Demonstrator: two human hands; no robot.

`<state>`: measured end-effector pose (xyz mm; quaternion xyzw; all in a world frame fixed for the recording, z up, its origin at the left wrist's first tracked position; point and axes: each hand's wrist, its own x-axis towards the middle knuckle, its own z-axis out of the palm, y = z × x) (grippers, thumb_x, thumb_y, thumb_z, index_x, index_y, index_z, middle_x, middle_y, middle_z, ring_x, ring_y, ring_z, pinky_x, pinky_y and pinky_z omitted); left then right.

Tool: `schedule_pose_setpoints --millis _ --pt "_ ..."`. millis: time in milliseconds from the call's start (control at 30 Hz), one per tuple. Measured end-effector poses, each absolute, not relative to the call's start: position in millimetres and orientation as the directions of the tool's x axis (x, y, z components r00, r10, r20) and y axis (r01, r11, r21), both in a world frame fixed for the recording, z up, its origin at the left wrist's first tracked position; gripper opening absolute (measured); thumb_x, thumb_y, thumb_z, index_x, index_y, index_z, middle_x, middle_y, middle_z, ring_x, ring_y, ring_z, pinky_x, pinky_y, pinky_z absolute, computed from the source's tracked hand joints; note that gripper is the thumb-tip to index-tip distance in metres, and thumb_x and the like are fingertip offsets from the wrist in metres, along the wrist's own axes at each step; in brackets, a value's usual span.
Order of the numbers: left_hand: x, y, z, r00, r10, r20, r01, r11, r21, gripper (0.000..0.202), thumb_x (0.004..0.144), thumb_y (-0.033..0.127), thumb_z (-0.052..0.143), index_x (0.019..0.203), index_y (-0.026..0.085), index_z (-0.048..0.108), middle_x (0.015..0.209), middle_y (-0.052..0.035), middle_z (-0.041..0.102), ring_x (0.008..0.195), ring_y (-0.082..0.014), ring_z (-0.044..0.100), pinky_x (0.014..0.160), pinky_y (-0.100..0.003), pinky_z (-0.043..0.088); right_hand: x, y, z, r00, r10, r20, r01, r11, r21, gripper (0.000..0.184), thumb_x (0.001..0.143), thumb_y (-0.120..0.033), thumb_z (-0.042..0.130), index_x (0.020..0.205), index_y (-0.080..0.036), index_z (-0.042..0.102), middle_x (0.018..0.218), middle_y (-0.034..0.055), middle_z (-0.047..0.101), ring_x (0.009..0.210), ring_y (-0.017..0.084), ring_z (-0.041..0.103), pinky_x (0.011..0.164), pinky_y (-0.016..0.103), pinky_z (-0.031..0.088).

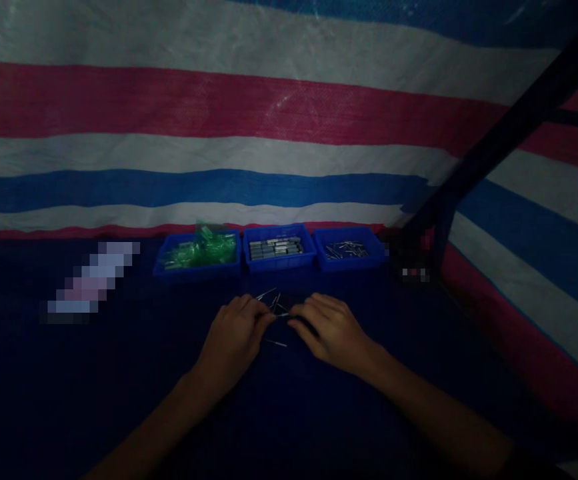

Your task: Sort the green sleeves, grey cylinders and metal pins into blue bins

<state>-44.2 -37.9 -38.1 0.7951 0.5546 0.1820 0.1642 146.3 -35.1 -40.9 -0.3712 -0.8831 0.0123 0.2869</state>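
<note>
My left hand (235, 337) and my right hand (333, 330) rest on a dark blue table (119, 373), fingertips almost meeting. Both have fingers curled in a pinch around thin metal pins (273, 303) that lie loose between them. One more pin (275, 343) lies just below the left fingertips. In the dim light I cannot make out exactly what each pinch holds.
Three blue trays stand in a row behind the hands: the left tray (165, 267) holds green plastic parts, the middle tray (249, 263) silver blocks, the right tray (376, 257) more metal pins. A striped tarp hangs behind. A dark post (509, 127) slants at right.
</note>
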Motion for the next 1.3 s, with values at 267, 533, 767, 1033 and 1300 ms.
schedule_pose_setpoints --millis 267,533,767,1033,1300 --pt "-45.8 -37.4 -36.7 0.331 0.937 0.108 0.78 -0.336 0.528 0.024 0.089 0.025 0.038 0.075 0.017 0.056 0.078 -0.0038 0.058 0.075 -0.0172 0.055 0.069 -0.03 0.041 146.6 -35.3 -40.5 -0.591 0.617 0.52 0.625 0.758 -0.189 0.016 0.087 -0.022 0.045 0.086 -0.015 0.06 0.07 0.0026 0.062 0.065 0.014 0.053 0.062 0.028 0.041" --pt "-74.1 -15.8 -35.8 0.261 0.953 0.152 0.844 -0.302 0.444 0.019 0.086 0.025 0.041 0.091 0.019 0.059 0.089 -0.004 0.061 0.082 -0.0172 0.059 0.074 -0.029 0.044 190.7 0.3 -23.0 0.065 0.736 0.673 0.932 0.196 -0.305 0.024 0.082 -0.036 0.047 0.083 -0.017 0.06 0.057 0.0012 0.057 0.054 0.016 0.055 0.054 0.027 0.039" --pt "-82.5 -12.5 -41.0 0.291 0.956 -0.027 0.885 -0.258 0.389 0.019 0.081 0.032 0.051 0.094 0.023 0.06 0.092 -0.0025 0.06 0.08 -0.0181 0.06 0.069 -0.028 0.044 190.1 -4.1 -34.1 0.038 0.897 0.441 0.955 0.096 -0.279 0.031 0.083 -0.043 0.047 0.095 -0.018 0.06 0.057 -0.0007 0.058 0.052 0.016 0.057 0.051 0.025 0.036" --pt "-72.0 -19.9 -38.1 0.183 0.978 -0.099 0.954 -0.152 0.258 0.02 0.086 0.019 0.036 0.082 0.018 0.055 0.09 -0.0054 0.058 0.074 -0.0197 0.06 0.063 -0.03 0.041 157.2 -23.0 -43.1 -0.322 0.892 0.318 0.829 0.428 -0.36 0.022 0.086 -0.033 0.047 0.097 -0.018 0.06 0.077 0.0033 0.066 0.065 0.015 0.06 0.062 0.027 0.044" --pt "-54.2 -33.8 -30.5 0.448 0.894 0.018 0.608 -0.319 0.727 0.014 0.088 0.02 0.035 0.081 0.02 0.048 0.078 -0.001 0.058 0.07 -0.0134 0.055 0.066 -0.025 0.042 141.4 -40.1 -40.9 -0.522 0.736 0.431 0.643 0.672 -0.369 0.016 0.087 -0.025 0.047 0.095 -0.017 0.058 0.079 0.0032 0.065 0.071 0.014 0.059 0.065 0.026 0.045"
